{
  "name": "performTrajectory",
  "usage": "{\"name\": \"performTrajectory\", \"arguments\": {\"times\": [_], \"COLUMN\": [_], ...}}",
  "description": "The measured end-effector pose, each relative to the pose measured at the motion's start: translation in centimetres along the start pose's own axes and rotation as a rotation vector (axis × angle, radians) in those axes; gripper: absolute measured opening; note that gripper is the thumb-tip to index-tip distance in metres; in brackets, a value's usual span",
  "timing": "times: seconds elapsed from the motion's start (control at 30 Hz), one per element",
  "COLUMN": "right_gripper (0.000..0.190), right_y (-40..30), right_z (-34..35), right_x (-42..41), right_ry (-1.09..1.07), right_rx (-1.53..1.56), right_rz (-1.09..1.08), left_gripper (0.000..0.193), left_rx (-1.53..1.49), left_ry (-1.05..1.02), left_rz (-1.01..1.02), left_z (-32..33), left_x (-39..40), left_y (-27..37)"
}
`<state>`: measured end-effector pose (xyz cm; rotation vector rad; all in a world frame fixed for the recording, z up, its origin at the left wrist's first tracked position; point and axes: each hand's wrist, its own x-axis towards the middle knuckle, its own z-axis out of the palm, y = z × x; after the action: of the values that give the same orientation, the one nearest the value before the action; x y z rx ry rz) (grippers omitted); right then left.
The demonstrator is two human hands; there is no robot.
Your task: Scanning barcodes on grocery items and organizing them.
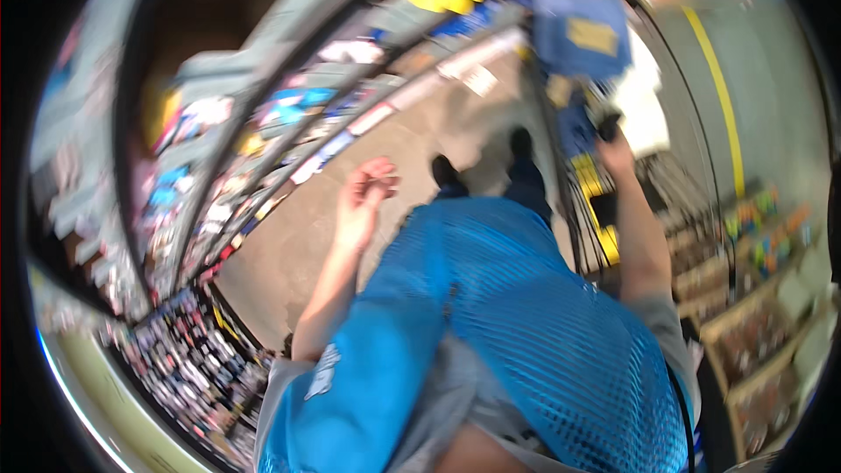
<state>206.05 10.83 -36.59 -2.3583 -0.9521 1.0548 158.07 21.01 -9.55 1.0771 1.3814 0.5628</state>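
Note:
My left hand (371, 187) hangs over the floor with its fingers curled. Blur hides whether anything small is between them. On the other side, my right hand (617, 154) is closed around a small black object (609, 126), too blurred to name. Just beyond that object are a white sheet-like thing (644, 105) and a blue bin or bag (578, 26) bearing a yellowish label (592, 37). A yellow-and-black item (594, 207) lies beside my right forearm. I wear a blue mesh vest (512, 263) over a grey shirt.
Long shelves (263, 98) filled with small goods run along the left. A rack of many small packages (190, 348) stands at lower left. Wooden crates (749, 335) are at lower right. A yellow line (719, 98) marks the floor (315, 263) at right. Someone's pinkish-red clothing shows top right.

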Motion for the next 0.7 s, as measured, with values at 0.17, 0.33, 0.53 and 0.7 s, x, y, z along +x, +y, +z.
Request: {"name": "performTrajectory", "arguments": {"times": [0.17,0.33,0.53,0.7], "right_gripper": [0.036,0.020,0.020,0.022], "right_y": [-0.6,-9.7,-20.9,-27.3], "right_z": [-2.0,-4.1,-3.8,-1.2], "right_x": [-3.7,-7.0,-10.2,-15.1], "right_ry": [-0.131,-0.095,-0.186,-0.254], "right_rx": [0.365,0.592,0.567,0.577], "right_rz": [0.112,-0.038,-0.289,-0.438], "left_gripper": [0.024,0.020,0.048,0.051], "left_rx": [0.027,0.765,1.247,1.458], "left_ry": [0.337,0.845,0.860,0.704], "left_rz": [0.310,0.813,1.147,0.641], "left_z": [-8.1,-17.5,-22.9,-23.8], "left_x": [0.9,-0.7,4.0,7.7], "left_y": [0.5,7.4,16.3,21.1]}}
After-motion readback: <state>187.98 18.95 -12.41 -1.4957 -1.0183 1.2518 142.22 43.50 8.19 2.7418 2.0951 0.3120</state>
